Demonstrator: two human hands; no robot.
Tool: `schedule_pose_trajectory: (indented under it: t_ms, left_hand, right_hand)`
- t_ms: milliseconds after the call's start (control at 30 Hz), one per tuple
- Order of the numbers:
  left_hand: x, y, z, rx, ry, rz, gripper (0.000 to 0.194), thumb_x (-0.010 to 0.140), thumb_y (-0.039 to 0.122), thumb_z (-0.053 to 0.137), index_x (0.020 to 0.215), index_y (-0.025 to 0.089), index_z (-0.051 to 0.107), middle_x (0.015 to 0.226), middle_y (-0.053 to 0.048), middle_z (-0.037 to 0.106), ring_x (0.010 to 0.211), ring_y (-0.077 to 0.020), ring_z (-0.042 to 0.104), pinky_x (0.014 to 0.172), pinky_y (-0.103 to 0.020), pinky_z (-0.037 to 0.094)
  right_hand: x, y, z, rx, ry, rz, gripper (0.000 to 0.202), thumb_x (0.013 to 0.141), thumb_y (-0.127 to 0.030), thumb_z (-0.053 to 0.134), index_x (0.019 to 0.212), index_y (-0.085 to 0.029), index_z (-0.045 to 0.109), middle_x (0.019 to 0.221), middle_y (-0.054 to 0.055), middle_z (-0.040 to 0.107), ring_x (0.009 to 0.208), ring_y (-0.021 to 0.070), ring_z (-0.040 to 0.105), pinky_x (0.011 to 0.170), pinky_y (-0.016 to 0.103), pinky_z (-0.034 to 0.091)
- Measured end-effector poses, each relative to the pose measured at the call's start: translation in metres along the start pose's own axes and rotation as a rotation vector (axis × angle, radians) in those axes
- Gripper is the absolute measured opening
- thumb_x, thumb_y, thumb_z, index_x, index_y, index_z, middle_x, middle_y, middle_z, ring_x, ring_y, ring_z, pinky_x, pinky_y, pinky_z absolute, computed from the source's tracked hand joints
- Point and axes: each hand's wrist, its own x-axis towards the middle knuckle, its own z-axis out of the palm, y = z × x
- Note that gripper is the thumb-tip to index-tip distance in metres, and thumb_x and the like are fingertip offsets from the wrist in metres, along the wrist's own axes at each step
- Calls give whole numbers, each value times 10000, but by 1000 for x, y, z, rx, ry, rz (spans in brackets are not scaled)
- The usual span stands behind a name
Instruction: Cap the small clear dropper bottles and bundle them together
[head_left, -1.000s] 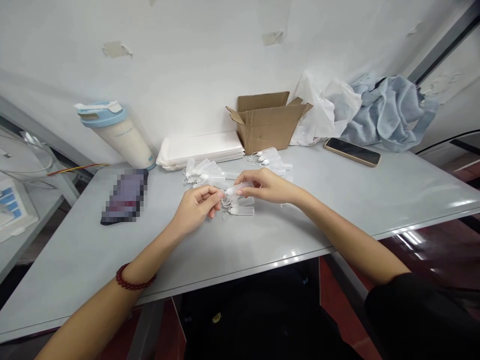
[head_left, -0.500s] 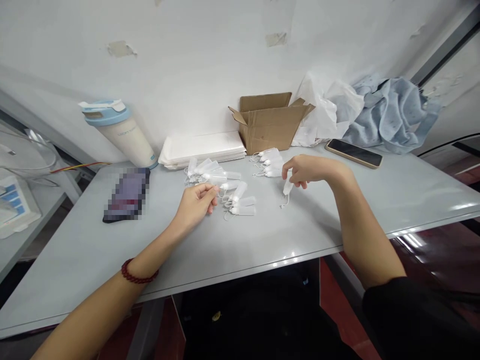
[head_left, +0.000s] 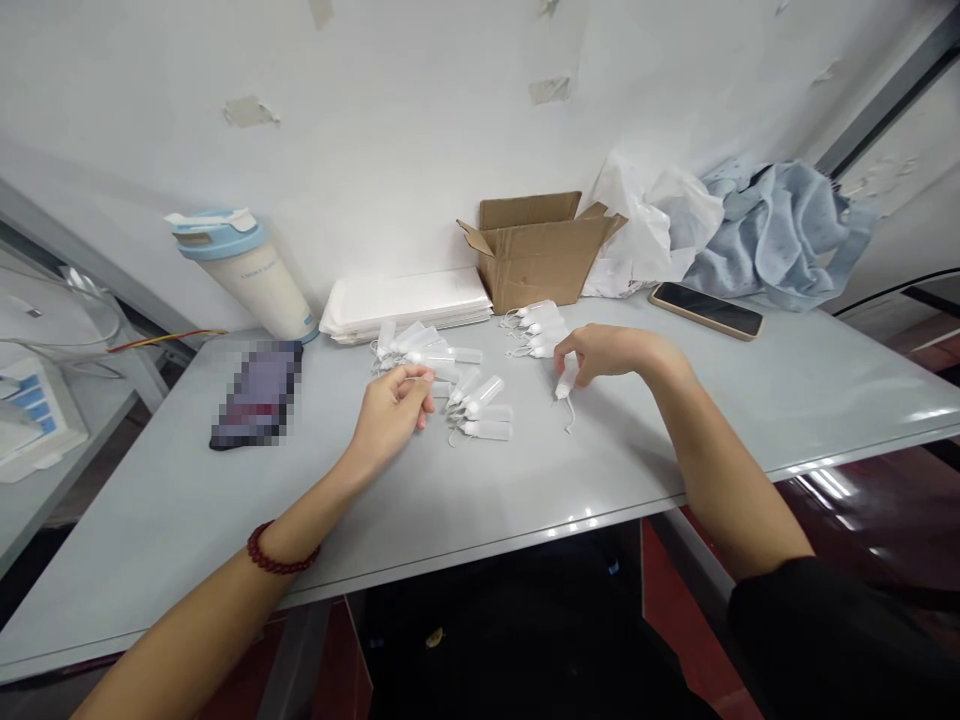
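Between the thumb and fingers of my right hand (head_left: 589, 355) is a small translucent dropper bottle (head_left: 564, 385), tilted with its white tip down and a thin cord loop hanging from it. My left hand (head_left: 394, 405) is closed in a pinch beside a loose pile of similar bottles (head_left: 431, 343); whatever lies between its fingertips, if anything, is too small to make out. Just right of that hand lies another cluster of bottles (head_left: 487, 412), loops pointing left. Several more bottles (head_left: 541, 325) lie in a row behind my right hand, in front of the cardboard box.
Against the wall stand a tumbler (head_left: 255, 285), a stack of white sheets or envelopes (head_left: 409, 300), an open cardboard box (head_left: 540, 265) and a white plastic bag (head_left: 645, 230). A phone (head_left: 706, 310) lies before blue cloth (head_left: 787, 235). A blurred dark item (head_left: 259, 395) rests at left.
My right hand has moved slightly left and lower with the bottle, nearer the back row. My left hand stays by the pile, still pinched. The camera view has shifted a little.
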Motion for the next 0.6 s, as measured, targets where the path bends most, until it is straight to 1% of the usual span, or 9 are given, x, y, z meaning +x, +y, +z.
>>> schedule_pose_trajectory:
  t_ms: [133, 200, 300, 433, 600]
  left_hand:
    - [-2, 3, 0, 6, -9, 31, 249, 820, 391, 604, 905, 158, 624, 569, 45, 560, 433, -96, 477, 460, -234, 387]
    - [-2, 4, 1, 5, -15, 43, 250, 814, 391, 603, 903, 159, 623, 566, 46, 558, 428, -97, 473, 454, -234, 382]
    - [-3, 6, 2, 13, -24, 65, 256, 814, 399, 595, 890, 157, 626, 559, 44, 558, 418, -95, 469, 444, -231, 380]
    - [-6, 8, 3, 32, -57, 81, 250, 820, 394, 589, 849, 151, 641, 558, 35, 559, 415, -89, 471, 438, -227, 387]
    - [-9, 9, 4, 38, -119, 106, 260, 858, 398, 566, 881, 154, 652, 583, 31, 562, 432, -89, 476, 455, -229, 402]
  right_hand:
    - [-2, -4, 1, 92, 2, -157, 215, 665, -278, 738, 872, -226, 717, 736, 16, 621, 626, 143, 525, 576, 269, 330]
    - [-3, -6, 1, 157, 27, -256, 217, 679, -325, 729, 859, -207, 702, 702, 4, 599, 595, 123, 501, 566, 260, 319]
    - [-5, -11, 1, 263, 54, -366, 230, 694, -347, 710, 860, -192, 674, 668, -15, 564, 572, 104, 469, 550, 249, 309]
    - [-6, -23, 6, 399, 94, -429, 221, 704, -357, 705, 812, -180, 627, 650, -31, 518, 567, 93, 432, 537, 248, 292]
    - [-4, -46, 19, 472, 265, -490, 212, 723, -304, 674, 695, -177, 507, 609, -49, 453, 552, 84, 384, 536, 243, 281]
